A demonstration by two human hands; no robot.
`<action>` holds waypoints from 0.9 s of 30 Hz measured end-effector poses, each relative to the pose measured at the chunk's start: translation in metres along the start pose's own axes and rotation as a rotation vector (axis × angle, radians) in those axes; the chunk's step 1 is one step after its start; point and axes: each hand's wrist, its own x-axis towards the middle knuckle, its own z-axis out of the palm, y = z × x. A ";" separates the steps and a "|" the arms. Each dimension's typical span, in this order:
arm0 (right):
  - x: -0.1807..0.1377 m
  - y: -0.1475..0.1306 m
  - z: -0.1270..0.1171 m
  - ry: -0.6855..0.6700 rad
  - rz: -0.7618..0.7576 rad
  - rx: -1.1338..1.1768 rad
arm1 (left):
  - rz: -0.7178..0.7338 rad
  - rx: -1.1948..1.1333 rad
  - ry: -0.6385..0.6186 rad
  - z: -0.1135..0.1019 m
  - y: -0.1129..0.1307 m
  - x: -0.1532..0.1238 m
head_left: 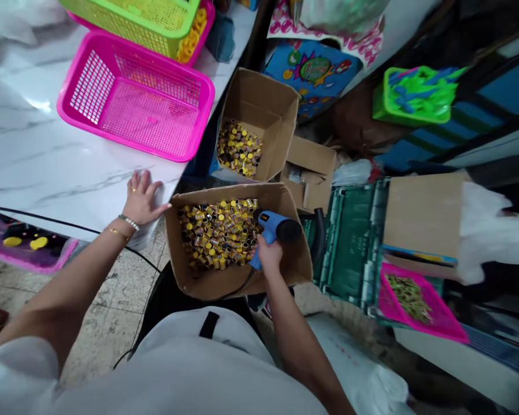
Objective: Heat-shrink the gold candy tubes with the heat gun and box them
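My right hand (269, 255) grips the handle of a blue heat gun (270, 225), its black rear end to the right and its nozzle toward the left. The gun is over the right part of a cardboard box (285, 202) in front of me. Inside the box lies a heap of small yellow and black cylindrical pieces (218, 233) with printed wraps. My left hand (142, 200) rests with fingers spread on the edge of a white marbled table (90, 167), its thumb reaching to the box's left rim. A bracelet and a bangle circle the left wrist.
A pink basket (151, 112) and a lime green basket (155, 34) stand on the table. Behind the near box is a second cardboard box (281, 109) with similar pieces. To the right are a green crate (346, 248), a pink tray (441, 323) and a green bin (406, 115).
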 end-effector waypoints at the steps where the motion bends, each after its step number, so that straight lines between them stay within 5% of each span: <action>1: 0.000 0.002 0.000 0.007 0.006 0.007 | 0.039 -0.006 -0.006 0.003 0.004 0.010; 6: 0.000 -0.008 0.006 0.009 0.001 -0.021 | 0.194 0.001 -0.065 0.022 0.033 0.042; 10: -0.011 -0.015 0.003 -0.134 0.016 -0.066 | 0.218 0.036 -0.070 0.032 0.039 0.046; 15: -0.047 0.000 -0.035 -0.300 0.124 -0.205 | 0.214 0.008 -0.081 0.034 0.034 0.045; 21: -0.074 0.015 -0.091 -0.250 0.007 -0.820 | 0.221 -0.018 -0.071 0.039 0.031 0.050; 24: -0.074 0.011 -0.098 -0.243 -0.096 -0.996 | 0.219 0.008 -0.087 0.038 0.032 0.050; 27: -0.067 0.005 -0.097 -0.360 -0.088 -0.922 | 0.210 0.034 -0.107 0.034 0.036 0.050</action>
